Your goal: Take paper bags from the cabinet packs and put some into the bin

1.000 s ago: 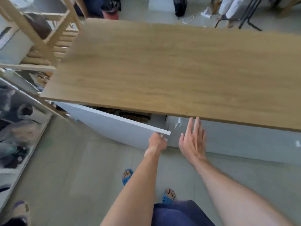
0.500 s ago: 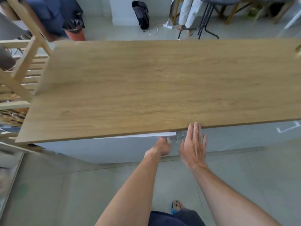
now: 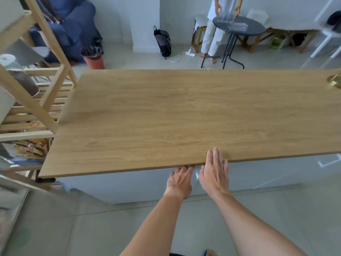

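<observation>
Left hand [image 3: 180,182]: fingertips tucked under worktop edge at white flat-front cabinet door [image 3: 118,185] — probably touching its top; grip unclear.
Right hand [image 3: 214,172]: flat, released, holding nothing.
Paper bags: unseen — presumably inside cabinet; light, floppy, pinch by edge.

I can read no text, label, brand or number anywhere here, neither on the wooden counter [image 3: 184,117] nor on the white cabinet [image 3: 129,185] beneath.
</observation>
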`<state>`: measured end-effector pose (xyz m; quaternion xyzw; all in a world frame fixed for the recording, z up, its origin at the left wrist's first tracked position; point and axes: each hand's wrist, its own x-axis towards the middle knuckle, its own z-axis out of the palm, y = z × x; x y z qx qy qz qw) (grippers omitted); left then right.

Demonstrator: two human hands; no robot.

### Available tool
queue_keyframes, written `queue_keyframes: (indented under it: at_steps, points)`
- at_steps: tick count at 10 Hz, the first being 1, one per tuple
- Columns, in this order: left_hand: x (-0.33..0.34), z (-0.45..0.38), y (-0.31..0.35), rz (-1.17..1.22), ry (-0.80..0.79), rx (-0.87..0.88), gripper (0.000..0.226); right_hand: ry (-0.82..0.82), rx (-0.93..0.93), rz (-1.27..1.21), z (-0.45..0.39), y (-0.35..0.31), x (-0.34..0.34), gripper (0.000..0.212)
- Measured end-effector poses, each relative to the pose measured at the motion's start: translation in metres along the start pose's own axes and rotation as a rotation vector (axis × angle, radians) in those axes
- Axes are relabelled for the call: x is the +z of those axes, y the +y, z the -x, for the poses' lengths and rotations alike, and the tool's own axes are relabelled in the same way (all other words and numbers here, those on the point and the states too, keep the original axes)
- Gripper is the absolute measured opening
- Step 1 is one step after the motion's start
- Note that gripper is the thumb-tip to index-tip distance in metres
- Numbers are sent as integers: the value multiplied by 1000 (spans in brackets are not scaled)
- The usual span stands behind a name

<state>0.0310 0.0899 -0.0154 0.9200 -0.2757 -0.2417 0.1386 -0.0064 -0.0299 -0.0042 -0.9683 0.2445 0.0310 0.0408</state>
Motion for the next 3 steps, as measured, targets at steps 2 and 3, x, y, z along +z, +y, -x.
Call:
queue_keyframes:
  at_steps: [2, 3]
  points:
    - [-8, 11, -10, 263, -14, -62, 67, 0, -56, -17, -5, -15, -5, 69]
    - [-39, 12, -26, 410, 329, 1, 42, -6, -78, -16, -3, -22, -6, 70]
